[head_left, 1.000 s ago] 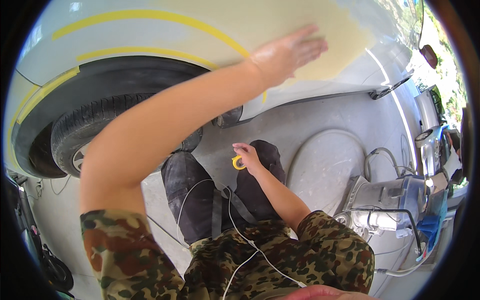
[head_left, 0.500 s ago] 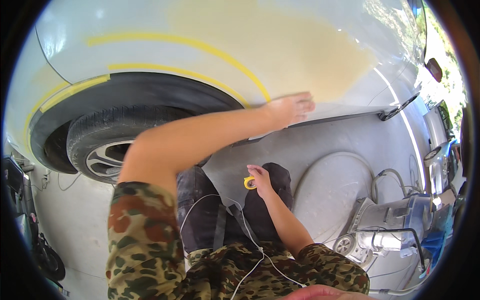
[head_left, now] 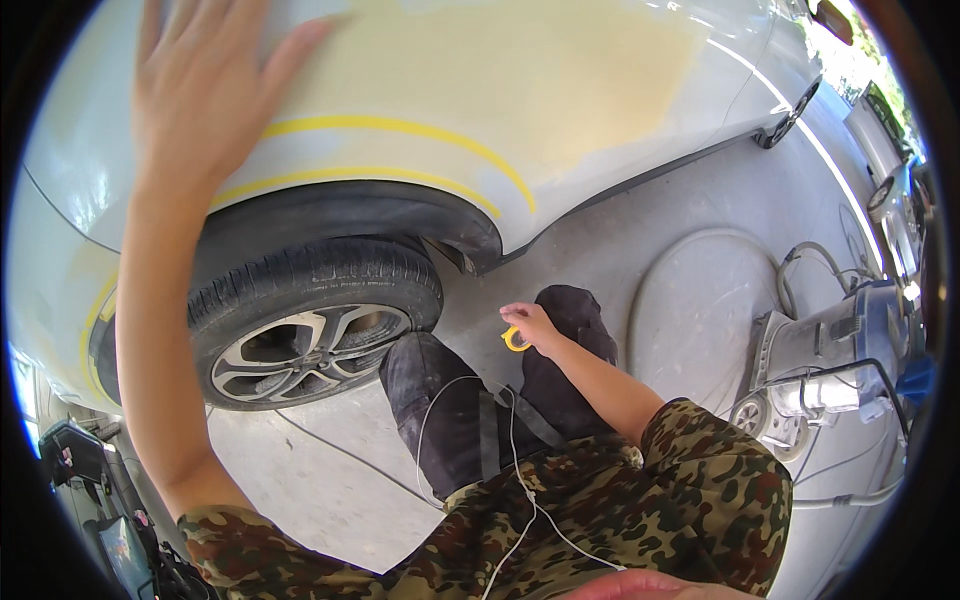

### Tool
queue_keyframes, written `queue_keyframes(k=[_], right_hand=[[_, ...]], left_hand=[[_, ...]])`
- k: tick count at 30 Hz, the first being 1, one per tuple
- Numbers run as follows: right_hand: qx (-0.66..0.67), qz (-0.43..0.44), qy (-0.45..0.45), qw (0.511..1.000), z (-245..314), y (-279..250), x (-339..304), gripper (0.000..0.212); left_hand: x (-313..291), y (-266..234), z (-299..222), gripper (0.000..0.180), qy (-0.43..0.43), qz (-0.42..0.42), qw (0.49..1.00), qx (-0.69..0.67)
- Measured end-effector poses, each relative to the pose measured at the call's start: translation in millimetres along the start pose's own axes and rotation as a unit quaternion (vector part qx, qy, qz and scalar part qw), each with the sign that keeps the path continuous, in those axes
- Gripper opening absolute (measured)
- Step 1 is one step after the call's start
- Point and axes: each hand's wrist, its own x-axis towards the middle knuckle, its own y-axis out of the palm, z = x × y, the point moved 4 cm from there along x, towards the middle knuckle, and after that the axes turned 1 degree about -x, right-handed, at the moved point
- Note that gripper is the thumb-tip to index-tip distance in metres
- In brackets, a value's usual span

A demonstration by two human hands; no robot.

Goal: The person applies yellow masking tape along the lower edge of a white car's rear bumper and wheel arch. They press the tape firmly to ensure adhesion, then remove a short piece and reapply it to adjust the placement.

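My left hand [head_left: 208, 95] is open, fingers spread, over the white car body [head_left: 620, 150] at the upper left. Whether the palm presses on the panel I cannot tell. Under and beside it runs a curved strip of yellow masking tape [head_left: 400, 127] above the wheel arch. A second yellow strip [head_left: 340, 172] follows the arch edge. Beige patches [head_left: 580, 70] cover part of the panel. Close to my right knee, my right hand [head_left: 532, 322] is closed round a small roll of yellow masking tape [head_left: 512, 340].
Below the arch sits the car's wheel [head_left: 320, 350], close to my left knee. On the right stands a grey and blue machine on wheels [head_left: 820, 340], with a hose [head_left: 795, 270] by it. A cable [head_left: 350, 457] crosses the floor. Dark equipment [head_left: 90, 460] stands at the far left.
My left hand has swung from the panel right of the arch to the upper left. My view has shifted left, showing more of the wheel. The tape roll stays in my right hand.
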Motion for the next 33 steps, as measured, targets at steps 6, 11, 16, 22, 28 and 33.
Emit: queue_keyframes(k=[6,11,16,22,28,33], right_hand=[[0.047,-0.007,0.01,0.999,3,-8,-1,0.027],[0.107,-0.019,0.05,0.993,3,-10,-5,0.028],[0.113,-0.016,0.056,0.992,1,-1,-11,0.031],[0.134,-0.035,0.052,0.989,6,-6,-7,0.03],[0.145,-0.031,0.061,0.987,0,-9,5,0.029],[0.136,-0.021,0.057,0.989,-6,-17,17,0.031]], left_hand=[[-43,8,44,0.072,-0.015,-0.011,1.0,-0.012],[-52,7,44,0.078,0.008,-0.034,0.999,-0.029],[-52,6,9,0.089,0.081,0.117,0.989,0.024],[-59,19,-71,0.095,0.228,0.182,0.949,-0.122],[-65,30,-122,0.095,0.237,0.181,0.944,-0.139],[-75,37,-133,0.089,0.252,0.173,0.944,-0.122]])
